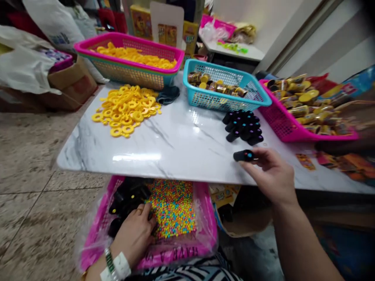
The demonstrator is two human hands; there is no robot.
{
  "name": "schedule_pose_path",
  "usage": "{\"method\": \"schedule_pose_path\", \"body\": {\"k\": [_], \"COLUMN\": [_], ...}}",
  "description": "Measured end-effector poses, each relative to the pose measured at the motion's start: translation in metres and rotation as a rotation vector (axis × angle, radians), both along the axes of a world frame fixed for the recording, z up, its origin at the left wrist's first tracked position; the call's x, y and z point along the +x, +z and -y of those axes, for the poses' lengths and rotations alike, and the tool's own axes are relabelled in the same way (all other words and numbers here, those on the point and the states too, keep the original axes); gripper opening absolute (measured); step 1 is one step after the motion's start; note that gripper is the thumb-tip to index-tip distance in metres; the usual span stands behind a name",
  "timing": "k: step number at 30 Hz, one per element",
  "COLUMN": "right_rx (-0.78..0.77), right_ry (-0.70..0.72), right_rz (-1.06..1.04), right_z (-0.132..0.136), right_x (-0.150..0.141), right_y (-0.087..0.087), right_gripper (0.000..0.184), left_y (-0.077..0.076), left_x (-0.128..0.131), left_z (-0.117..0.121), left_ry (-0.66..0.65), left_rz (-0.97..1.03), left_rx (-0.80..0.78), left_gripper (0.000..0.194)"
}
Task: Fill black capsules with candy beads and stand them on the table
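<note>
My right hand (272, 171) pinches a small black cylindrical container (243, 155) just over the front of the marble-patterned table. Coloured dots show at the container's end. Beyond it, a cluster of similar black containers (241, 125) lies on the table, several with blue or purple dots in their ends. Below the table edge, my left hand (136, 232) reaches into a pink basket (209, 218), its fingers curled between black containers (129, 197) and small multicoloured candy balls (172, 208). Its fingertips are hidden, so what they grip cannot be made out.
Yellow ring-shaped pieces (125, 107) lie in a heap beside a dark cloth (168, 95). Behind stand a pink-rimmed basket (79, 47) of yellow pieces and a blue basket (225, 104). A pink basket (288, 130) of gold-labelled items stands right. A cardboard box (72, 84) sits left.
</note>
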State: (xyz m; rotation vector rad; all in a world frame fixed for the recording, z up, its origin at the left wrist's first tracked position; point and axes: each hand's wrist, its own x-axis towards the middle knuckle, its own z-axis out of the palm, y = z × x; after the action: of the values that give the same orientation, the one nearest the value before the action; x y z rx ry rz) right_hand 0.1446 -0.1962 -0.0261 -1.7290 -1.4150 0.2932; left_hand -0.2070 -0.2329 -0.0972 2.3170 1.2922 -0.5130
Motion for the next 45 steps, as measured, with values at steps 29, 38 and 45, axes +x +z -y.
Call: {"method": "schedule_pose_path", "body": {"k": [29,38,45], "right_rx": [-0.56,-0.882,-0.49], "right_ry": [1.092,0.854,1.046], "right_rz": [-0.161,-0.634,-0.173], "right_z": [0.048,0.036,0.03], "right_x": [-0.17,-0.166,-0.159], "right_y": [-0.092,-0.088,-0.089], "right_gripper": [0.046,0.034,0.043], "left_y": [-0.002,-0.015,-0.023], "left_x": [-0.022,-0.004,-0.002], "left_z": [0.019,0.024,0.02], "left_ry": [0.369,0.555,0.632], "left_rz": [0.286,0.732,0.816], "left_rx": [-0.037,-0.196,-0.273], "left_gripper": [0.041,0.042,0.05]}}
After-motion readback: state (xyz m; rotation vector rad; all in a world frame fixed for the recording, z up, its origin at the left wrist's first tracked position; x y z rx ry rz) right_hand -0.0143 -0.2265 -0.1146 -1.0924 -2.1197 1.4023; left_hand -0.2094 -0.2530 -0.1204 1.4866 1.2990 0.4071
